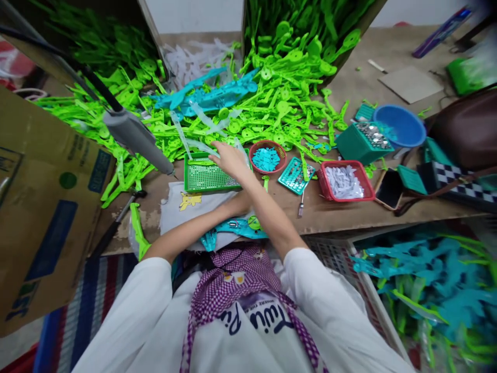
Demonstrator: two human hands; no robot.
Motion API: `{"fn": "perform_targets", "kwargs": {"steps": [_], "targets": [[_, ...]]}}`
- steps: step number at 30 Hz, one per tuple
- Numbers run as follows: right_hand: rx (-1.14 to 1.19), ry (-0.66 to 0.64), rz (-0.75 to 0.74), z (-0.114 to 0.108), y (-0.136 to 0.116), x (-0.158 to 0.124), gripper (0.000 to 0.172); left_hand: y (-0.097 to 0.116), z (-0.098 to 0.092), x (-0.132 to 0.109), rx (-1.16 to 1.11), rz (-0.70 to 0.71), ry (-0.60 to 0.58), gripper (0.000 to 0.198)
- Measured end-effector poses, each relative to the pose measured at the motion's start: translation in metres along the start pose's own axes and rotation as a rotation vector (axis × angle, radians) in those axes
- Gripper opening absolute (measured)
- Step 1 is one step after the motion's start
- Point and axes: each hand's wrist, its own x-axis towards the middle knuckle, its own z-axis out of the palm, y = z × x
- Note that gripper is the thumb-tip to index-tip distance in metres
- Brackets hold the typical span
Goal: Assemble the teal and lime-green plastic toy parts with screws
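My right hand (232, 161) reaches across to the left, above the right part of a green mesh tray (205, 178). Its fingers are stretched out and apart, close to some translucent plastic strips (198, 145); no object shows in its grasp. Crossing beneath the right forearm, my left hand (245, 201) is mostly covered, and its fingers are hidden. Just below it a turquoise plastic part (238, 228) with a round lime-green piece (254, 223) lies on a grey cloth (173, 207). A lime-green strip (265, 182) shows beyond the right forearm.
Heaps of lime-green plastic parts (283, 109) cover the back, with turquoise pieces (217, 96) on top. To the right are a round basket (285, 155), a teal tray (285, 178), a screwdriver (301, 207) and a red basket (328, 194). An electric screwdriver (134, 137) hangs at left.
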Motion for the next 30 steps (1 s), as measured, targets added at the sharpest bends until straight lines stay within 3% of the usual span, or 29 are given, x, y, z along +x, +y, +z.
{"fn": "perform_targets", "kwargs": {"steps": [2,5,7,10,13,17,18,20,22,24,28,30], "targets": [[-0.14,-0.112,0.036,0.01,0.0,0.018,0.051,0.001,0.001,0.0,-0.012,-0.024,-0.003,0.049],[-0.195,-0.151,0.0,0.021,0.001,0.031,0.036,0.002,0.0,0.0,-0.025,-0.03,-0.01,0.046],[-0.143,-0.032,-0.033,0.02,0.002,0.031,0.032,0.002,-0.001,0.001,-0.041,-0.034,-0.008,0.045],[0.027,0.266,-0.11,-0.001,0.006,0.017,0.027,0.002,-0.001,0.001,-0.051,0.013,-0.003,0.04],[0.192,0.515,-0.167,-0.04,0.021,-0.024,0.024,0.002,0.0,0.0,-0.01,0.087,0.028,0.037],[0.275,0.767,-0.035,-0.104,0.053,-0.12,0.025,0.0,0.004,-0.003,0.027,0.117,0.083,0.038],[0.263,0.791,0.007,-0.116,0.061,-0.144,0.024,-0.001,0.004,-0.003,0.027,0.13,0.087,0.038],[0.21,0.719,0.07,-0.126,0.075,-0.182,0.024,-0.002,0.005,-0.004,0.028,0.149,0.094,0.038],[0.21,0.566,0.117,-0.116,0.086,-0.201,0.028,-0.003,0.005,-0.004,0.028,0.142,0.096,0.04],[0.252,0.49,0.194,-0.089,0.095,-0.202,0.034,-0.002,0.003,-0.004,0.027,0.126,0.09,0.041],[0.327,0.635,0.363,-0.025,0.113,-0.181,0.047,0.002,-0.002,-0.004,0.029,0.113,0.075,0.042],[0.409,0.588,0.367,-0.007,0.12,-0.176,0.052,0.004,-0.003,-0.004,0.034,0.101,0.077,0.041]]}}
